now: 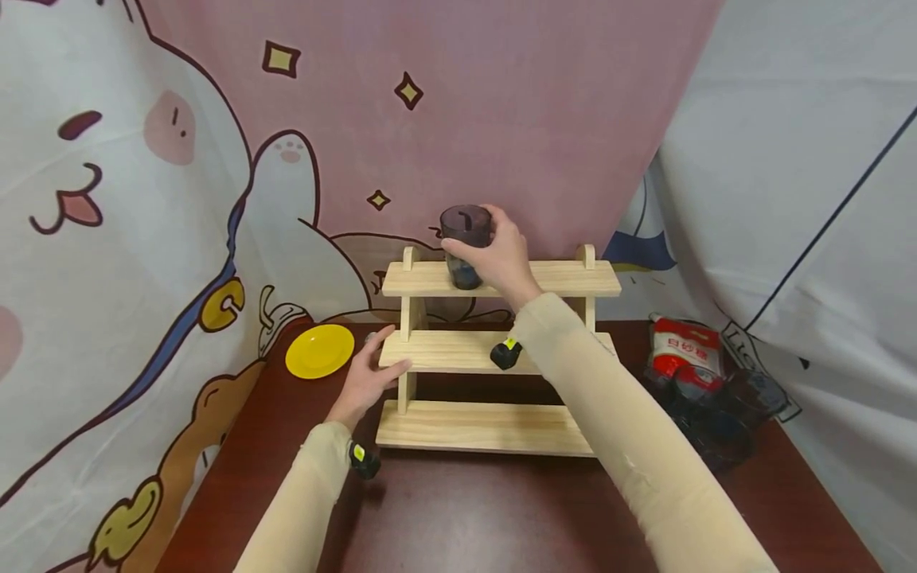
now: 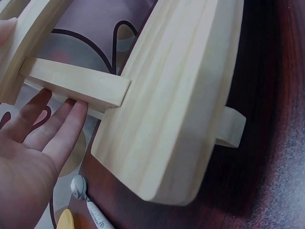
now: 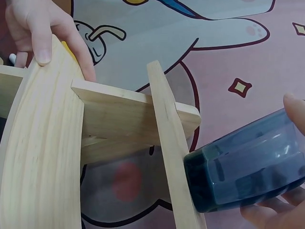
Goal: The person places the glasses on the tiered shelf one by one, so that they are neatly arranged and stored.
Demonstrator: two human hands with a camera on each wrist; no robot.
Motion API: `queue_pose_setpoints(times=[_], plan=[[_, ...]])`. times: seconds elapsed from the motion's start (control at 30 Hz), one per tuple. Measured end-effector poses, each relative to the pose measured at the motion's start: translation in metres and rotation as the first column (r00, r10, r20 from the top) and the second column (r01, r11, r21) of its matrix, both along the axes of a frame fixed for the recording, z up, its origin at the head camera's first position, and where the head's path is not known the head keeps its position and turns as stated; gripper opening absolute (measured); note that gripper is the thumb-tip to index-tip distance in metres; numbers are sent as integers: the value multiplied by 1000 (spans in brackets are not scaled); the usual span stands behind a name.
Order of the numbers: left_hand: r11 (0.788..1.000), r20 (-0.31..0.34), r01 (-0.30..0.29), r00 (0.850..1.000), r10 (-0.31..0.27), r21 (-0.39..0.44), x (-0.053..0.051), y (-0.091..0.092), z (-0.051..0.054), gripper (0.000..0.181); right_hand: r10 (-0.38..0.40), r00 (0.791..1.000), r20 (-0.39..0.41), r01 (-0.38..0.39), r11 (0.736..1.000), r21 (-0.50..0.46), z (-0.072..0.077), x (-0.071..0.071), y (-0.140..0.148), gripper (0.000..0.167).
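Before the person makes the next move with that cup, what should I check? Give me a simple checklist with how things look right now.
1. Grip on cup: ok. The right hand holds the dark cup.
2. Cup right way up: ok. Its open rim is uppermost.
3. Cup's base fully settled on the top shelf: cannot tell. It appears near the front edge.
4. Hand on rack: ok. The left hand holds the middle shelf at its left end.
5. Yellow plate away from the cup: ok. It lies left of the rack.
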State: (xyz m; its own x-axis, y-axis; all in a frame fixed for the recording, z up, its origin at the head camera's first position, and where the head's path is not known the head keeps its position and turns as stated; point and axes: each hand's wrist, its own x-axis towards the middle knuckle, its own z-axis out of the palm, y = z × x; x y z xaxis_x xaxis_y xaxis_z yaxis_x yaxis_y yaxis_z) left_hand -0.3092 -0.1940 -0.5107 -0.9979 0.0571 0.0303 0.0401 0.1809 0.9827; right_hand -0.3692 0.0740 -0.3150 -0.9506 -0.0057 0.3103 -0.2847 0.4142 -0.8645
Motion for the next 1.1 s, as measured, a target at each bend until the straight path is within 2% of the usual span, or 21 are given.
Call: queue_pose_setpoints(times=[0.87, 1.0, 1.1], plan=[[1000, -19, -11, 1000, 11, 3, 2, 1, -1, 78, -64, 997, -41, 63, 998, -27, -7, 0, -13, 91], [1000, -21, -10, 1000, 10, -6, 2, 1, -2, 81, -46, 998, -32, 46, 999, -7, -8, 2, -10, 99], [1000, -27, -8, 1000, 8, -11, 1, 1, -2, 83, -14, 1000, 4, 14, 1000, 14, -9, 6, -5, 109]])
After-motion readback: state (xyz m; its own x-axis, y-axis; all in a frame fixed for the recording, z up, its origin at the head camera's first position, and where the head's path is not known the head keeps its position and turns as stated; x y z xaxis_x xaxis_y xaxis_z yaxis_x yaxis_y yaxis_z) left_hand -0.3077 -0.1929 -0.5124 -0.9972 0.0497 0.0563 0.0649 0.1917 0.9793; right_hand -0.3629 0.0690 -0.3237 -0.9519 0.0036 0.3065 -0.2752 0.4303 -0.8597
